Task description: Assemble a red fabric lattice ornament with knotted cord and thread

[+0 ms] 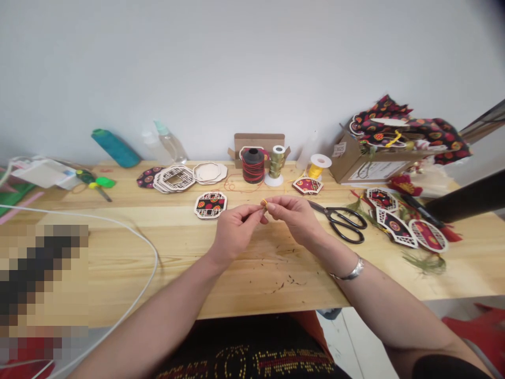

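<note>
Both hands meet above the middle of the wooden table point(181, 231). A small piece of yellow cord point(264, 202) shows between their fingertips. My left hand point(239, 229) is closed in a pinch beside the cord, and what it grips is too small to make out. My right hand point(294, 216), with a silver bracelet at its wrist, pinches the yellow cord. Left of my left hand lies a patterned octagonal ornament point(210, 205). Black-handled scissors point(343, 221) rest just right of my right hand.
Behind the hands stand a red-and-black thread spool point(253, 166), a gold spool point(276, 164) and a yellow spool point(316, 167). Wooden frames point(173, 179) lie at the back left. A cardboard box point(355, 160) with patterned fabric stands back right, finished ornaments point(396, 226) before it. A white cable point(152, 252) curves at left.
</note>
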Demonstrator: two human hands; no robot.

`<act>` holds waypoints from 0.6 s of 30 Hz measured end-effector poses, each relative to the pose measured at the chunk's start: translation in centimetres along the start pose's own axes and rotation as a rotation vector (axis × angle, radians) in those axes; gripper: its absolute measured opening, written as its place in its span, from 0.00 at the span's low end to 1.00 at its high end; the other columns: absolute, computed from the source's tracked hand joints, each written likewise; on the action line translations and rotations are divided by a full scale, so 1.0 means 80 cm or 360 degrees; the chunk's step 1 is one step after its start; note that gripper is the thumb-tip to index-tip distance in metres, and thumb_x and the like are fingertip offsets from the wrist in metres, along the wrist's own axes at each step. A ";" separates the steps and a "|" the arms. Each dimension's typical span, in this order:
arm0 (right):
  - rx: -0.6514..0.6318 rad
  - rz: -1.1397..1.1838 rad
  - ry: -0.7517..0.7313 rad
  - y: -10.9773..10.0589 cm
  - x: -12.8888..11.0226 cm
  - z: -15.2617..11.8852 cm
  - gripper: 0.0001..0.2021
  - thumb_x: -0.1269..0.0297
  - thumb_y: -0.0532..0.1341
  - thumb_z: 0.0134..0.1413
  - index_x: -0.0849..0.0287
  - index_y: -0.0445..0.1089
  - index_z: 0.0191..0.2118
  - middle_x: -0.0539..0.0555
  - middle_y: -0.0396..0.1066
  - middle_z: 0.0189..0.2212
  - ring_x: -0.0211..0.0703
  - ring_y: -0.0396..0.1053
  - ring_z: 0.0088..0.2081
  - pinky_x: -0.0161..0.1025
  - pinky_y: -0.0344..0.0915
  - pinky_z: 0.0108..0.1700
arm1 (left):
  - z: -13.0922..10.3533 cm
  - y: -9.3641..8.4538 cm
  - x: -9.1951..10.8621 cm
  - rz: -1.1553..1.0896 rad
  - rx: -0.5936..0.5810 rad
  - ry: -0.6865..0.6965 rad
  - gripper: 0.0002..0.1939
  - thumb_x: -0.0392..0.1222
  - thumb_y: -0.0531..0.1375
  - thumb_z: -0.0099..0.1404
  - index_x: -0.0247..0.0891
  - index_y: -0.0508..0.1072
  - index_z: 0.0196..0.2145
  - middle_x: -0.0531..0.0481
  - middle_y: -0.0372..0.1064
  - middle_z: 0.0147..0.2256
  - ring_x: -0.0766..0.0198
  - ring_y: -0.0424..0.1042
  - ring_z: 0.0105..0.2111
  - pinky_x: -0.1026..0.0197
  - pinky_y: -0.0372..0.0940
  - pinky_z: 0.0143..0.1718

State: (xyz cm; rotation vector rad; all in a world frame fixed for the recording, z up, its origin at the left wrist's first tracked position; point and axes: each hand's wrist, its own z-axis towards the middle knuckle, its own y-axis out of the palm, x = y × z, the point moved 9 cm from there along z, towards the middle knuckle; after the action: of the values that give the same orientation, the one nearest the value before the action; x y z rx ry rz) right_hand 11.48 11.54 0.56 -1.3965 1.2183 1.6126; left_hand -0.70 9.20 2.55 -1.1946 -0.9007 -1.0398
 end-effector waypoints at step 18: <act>0.0123 -0.0061 -0.0087 -0.006 0.003 0.000 0.14 0.55 0.67 0.45 0.60 0.69 0.23 0.46 0.66 0.18 0.34 0.60 0.24 0.36 0.60 0.33 | -0.001 0.023 -0.036 -0.0582 -0.0264 -0.0411 0.11 0.45 0.65 0.56 0.34 0.78 0.24 0.53 0.67 0.19 0.75 0.50 0.17 0.65 0.45 0.20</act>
State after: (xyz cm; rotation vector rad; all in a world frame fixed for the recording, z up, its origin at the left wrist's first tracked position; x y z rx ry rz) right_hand 11.89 11.68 0.23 -1.3111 1.2025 1.5513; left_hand 0.24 9.65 -0.68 -1.3546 -1.2890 -1.2899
